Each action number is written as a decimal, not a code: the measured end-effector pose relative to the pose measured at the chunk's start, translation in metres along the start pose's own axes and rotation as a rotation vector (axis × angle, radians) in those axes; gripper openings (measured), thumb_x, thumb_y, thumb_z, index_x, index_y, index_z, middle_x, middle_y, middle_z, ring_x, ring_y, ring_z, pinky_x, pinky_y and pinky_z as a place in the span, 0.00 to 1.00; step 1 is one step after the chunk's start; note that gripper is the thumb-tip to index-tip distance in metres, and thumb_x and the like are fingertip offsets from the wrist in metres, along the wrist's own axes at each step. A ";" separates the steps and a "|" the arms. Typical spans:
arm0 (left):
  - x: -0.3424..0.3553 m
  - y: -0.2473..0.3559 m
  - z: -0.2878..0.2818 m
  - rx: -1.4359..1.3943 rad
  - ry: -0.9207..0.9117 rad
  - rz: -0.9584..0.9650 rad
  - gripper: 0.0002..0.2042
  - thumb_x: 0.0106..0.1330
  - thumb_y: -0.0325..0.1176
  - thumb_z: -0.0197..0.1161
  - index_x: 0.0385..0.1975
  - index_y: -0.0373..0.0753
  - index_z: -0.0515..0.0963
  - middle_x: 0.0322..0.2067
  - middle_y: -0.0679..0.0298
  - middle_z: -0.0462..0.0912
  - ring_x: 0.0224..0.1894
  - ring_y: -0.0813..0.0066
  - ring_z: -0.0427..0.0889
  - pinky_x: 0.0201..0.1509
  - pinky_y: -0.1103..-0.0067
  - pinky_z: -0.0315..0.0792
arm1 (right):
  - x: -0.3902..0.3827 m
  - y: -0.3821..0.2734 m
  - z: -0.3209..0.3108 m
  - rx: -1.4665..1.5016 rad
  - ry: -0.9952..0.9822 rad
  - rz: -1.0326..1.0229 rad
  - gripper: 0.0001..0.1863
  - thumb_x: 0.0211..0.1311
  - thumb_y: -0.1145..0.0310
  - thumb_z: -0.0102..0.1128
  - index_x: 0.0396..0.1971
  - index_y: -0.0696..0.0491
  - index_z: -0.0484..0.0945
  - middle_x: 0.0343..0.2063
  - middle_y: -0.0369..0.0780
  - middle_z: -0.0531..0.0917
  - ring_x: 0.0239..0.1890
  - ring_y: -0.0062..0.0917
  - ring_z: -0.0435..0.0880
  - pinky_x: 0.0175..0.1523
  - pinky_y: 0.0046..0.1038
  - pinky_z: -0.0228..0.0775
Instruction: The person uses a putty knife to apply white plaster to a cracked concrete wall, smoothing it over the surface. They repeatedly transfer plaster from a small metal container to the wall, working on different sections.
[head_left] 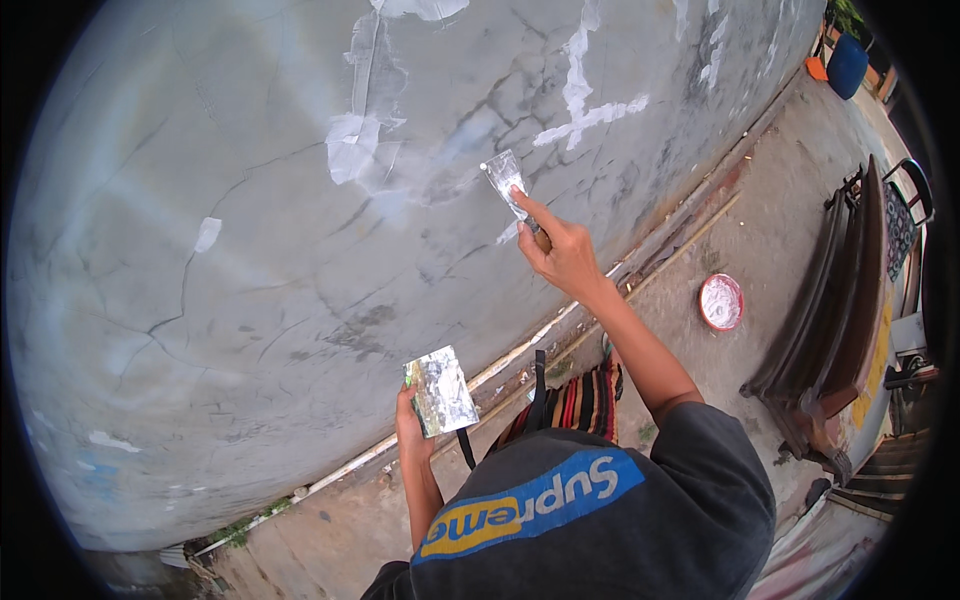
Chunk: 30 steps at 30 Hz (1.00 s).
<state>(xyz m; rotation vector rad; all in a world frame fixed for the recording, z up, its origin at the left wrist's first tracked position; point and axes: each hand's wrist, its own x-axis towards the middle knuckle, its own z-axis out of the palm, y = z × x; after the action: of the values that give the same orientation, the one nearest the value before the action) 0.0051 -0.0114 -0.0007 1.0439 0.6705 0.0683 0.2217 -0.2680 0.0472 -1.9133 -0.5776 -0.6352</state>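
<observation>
My right hand (pixel 566 258) is closed round the handle of a putty knife (pixel 503 175), with the index finger stretched along the blade. The blade is smeared with white and lies at or very near the grey wall (pixel 280 240), among dark cracks; I cannot tell if it touches. A dab of white sits at its corner. Lower down, my left hand (pixel 411 430) grips a flat rectangular metal plate (pixel 441 391) by its edge. White filler streaks the plate's shiny face. White filler patches (pixel 352 148) run along several cracks in the wall.
A round red tub (pixel 741 301) with white paste inside stands on the concrete ground to my right. Beyond it are a dark wooden bench (pixel 830 310) and a patterned chair (pixel 900 230). A thin pipe (pixel 520 350) follows the wall's foot. A blue barrel (pixel 847 66) stands far right.
</observation>
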 end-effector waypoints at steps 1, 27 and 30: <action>0.000 0.002 0.000 0.004 -0.015 -0.001 0.21 0.68 0.41 0.49 0.56 0.35 0.70 0.47 0.58 0.80 0.46 0.66 0.82 0.51 0.70 0.76 | 0.009 -0.002 0.004 0.014 0.004 -0.005 0.29 0.57 0.76 0.62 0.62 0.46 0.73 0.14 0.38 0.75 0.11 0.28 0.69 0.21 0.30 0.64; -0.021 0.018 0.064 -0.125 0.014 -0.036 0.19 0.70 0.38 0.50 0.54 0.32 0.71 0.46 0.57 0.81 0.45 0.69 0.83 0.50 0.71 0.77 | -0.040 -0.060 -0.044 1.609 -0.423 0.688 0.24 0.76 0.63 0.43 0.69 0.46 0.59 0.22 0.38 0.73 0.17 0.16 0.70 0.23 0.18 0.65; -0.015 0.037 0.088 -0.258 -0.074 -0.094 0.15 0.69 0.37 0.55 0.49 0.34 0.74 0.40 0.61 0.83 0.38 0.73 0.84 0.43 0.75 0.79 | -0.041 -0.065 -0.031 1.066 -0.524 0.429 0.22 0.74 0.67 0.48 0.65 0.49 0.66 0.26 0.41 0.80 0.20 0.17 0.73 0.30 0.17 0.67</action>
<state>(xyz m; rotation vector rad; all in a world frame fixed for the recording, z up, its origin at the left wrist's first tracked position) 0.0504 -0.0657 0.0647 0.7628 0.6251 0.0329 0.1438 -0.2759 0.0748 -1.0799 -0.6181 0.4315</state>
